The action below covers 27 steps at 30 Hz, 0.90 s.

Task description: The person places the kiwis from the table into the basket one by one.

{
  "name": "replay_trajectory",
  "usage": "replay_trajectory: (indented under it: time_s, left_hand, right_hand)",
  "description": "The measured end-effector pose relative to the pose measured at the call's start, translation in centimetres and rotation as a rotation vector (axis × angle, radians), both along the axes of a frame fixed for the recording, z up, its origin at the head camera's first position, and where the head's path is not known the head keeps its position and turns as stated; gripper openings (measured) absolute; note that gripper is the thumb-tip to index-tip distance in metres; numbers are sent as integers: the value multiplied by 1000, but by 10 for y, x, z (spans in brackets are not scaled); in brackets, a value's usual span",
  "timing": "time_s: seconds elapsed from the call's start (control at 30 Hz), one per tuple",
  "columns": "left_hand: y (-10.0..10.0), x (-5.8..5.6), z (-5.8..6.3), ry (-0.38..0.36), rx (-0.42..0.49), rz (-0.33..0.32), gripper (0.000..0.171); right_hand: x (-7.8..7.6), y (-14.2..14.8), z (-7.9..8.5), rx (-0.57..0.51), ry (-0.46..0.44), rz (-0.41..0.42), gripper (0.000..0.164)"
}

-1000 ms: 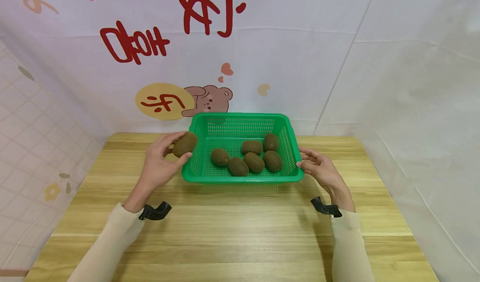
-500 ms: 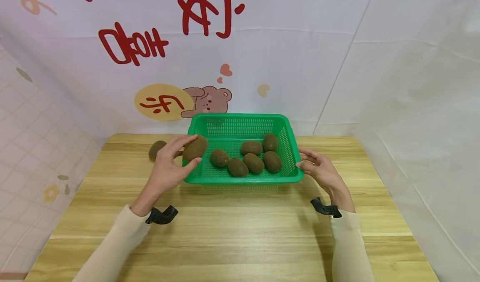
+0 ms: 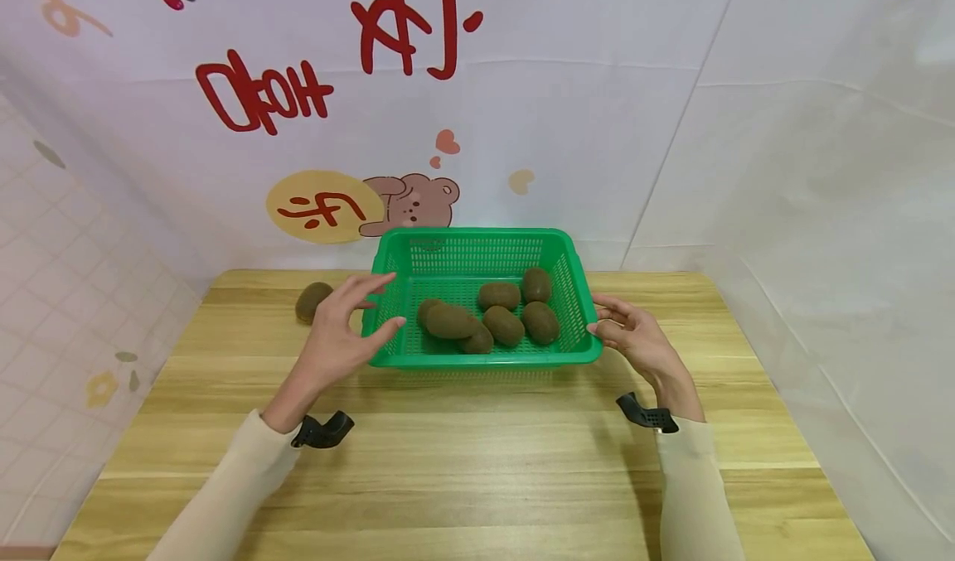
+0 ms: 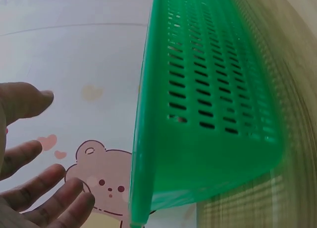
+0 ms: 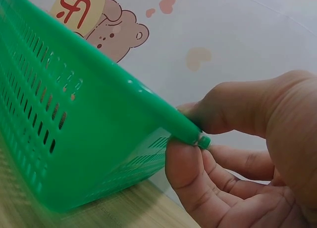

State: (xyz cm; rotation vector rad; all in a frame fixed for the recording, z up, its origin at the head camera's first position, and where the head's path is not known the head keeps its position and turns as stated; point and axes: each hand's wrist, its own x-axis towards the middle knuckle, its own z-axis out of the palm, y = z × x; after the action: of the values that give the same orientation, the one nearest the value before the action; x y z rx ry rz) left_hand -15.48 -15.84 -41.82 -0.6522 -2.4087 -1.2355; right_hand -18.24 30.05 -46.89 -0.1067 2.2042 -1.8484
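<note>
A green perforated plastic basket (image 3: 477,360) with several brown kiwis inside stands on the table. My left hand (image 3: 334,333) is at its left rim with thumb and fingers spread and nothing between them. One kiwi (image 3: 450,321) lies over two others in the left part of the basket and looks slightly blurred. Behind the left hand, another kiwi (image 3: 312,302) rests on the tabletop. My right hand (image 3: 637,337) grips the right rim; in the right wrist view its thumb and fingers pinch the rim (image 5: 171,120) from either side. The left wrist view shows spread fingers (image 4: 29,193) beside the basket.
The wood-grain table (image 3: 477,461) runs back to a white wall covering (image 3: 582,89) with red lettering and a printed bear. Light walls flank the table left and right. Each wrist carries a black mount (image 3: 324,430).
My left hand moved right over the basket's left rim and let go of a kiwi, which now lies on the others. The kiwi on the table came into view. The right hand stayed put.
</note>
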Motion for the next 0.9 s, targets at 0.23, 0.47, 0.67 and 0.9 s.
replay_trajectory:
  time_s: [0.23,0.47,0.67,0.9]
  left_hand:
    - [-8,-3,0,-21,-49,54,70]
    - [-20,-8,-2,-40,-94,125,80]
    - [-33,-16,-6,-68,-102,147,86]
    - [-49,-26,-17,-104,-110,187,90]
  right_hand:
    - [1,1,1,0,-6,0,64]
    - [0,0,0,2,-1,3,63]
    - [0,1,0,14,-13,1,64]
    - [0,0,1,18,-15,1,64]
